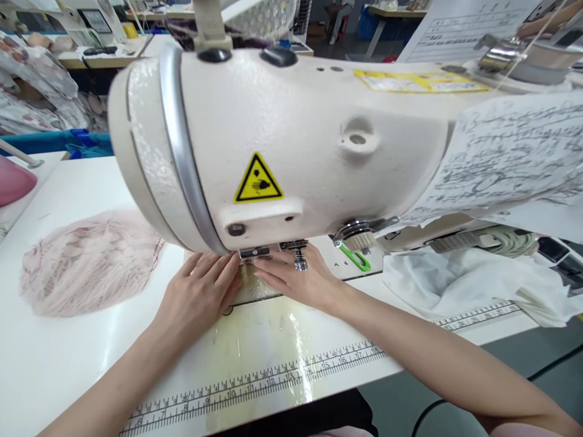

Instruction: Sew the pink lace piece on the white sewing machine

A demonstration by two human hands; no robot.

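A white sewing machine [310,139] fills the upper middle of the view, hiding part of its needle area. My left hand [198,288] lies palm down on the machine bed left of the needle area, fingers stretched forward. From the right, my right hand [303,276] reaches under the machine head with its fingers extended; some fingertips are hidden. A small edge of pale pink fabric [187,255] shows by my left fingertips, mostly covered by the hand and machine. Further left, a sheer pink lace piece [91,261] lies loose on the white table [59,358].
A measuring tape strip [255,385] runs along the table's front edge. Green thread snips [357,258] lie right of my right hand. White cloth [455,279] lies at the right. A handwritten paper [514,158] hangs on the machine. Other workstations stand behind.
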